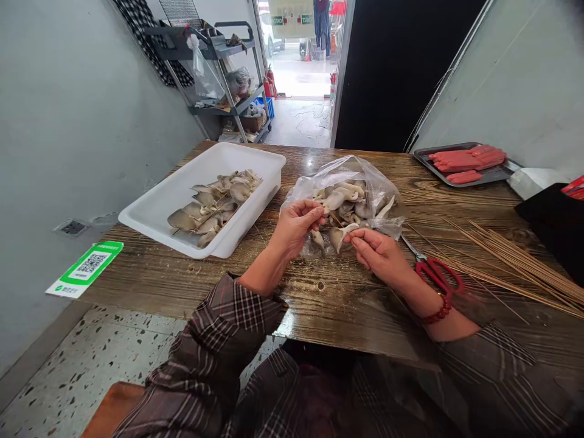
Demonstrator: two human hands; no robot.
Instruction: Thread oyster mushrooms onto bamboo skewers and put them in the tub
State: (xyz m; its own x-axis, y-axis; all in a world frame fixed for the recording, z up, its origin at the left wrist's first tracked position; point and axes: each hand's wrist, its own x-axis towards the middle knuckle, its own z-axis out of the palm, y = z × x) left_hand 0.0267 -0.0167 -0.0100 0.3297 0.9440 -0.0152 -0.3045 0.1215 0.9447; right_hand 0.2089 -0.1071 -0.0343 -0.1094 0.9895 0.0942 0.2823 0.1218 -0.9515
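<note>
My left hand point(301, 224) is closed in a pinch on a pale oyster mushroom point(338, 198), held over a clear plastic bag point(385, 182) of similar mushrooms. Slightly lower and to the right, my right hand point(378, 250) has its fingers pinched on a thin bamboo skewer, mostly hidden by the hand. Another oyster mushroom point(338, 238) hangs at its fingertips and seems to be on the skewer. On the left stands a white plastic tub point(246, 234) with skewered mushrooms point(207, 210) inside.
Red-handled scissors point(435, 272) lie beside my right forearm. Loose bamboo skewers point(515, 258) spread over the wooden table point(314, 304) at right. A dark tray point(422, 157) behind them holds reddish sticks point(469, 159). A QR-code card point(89, 267) sits at the left edge.
</note>
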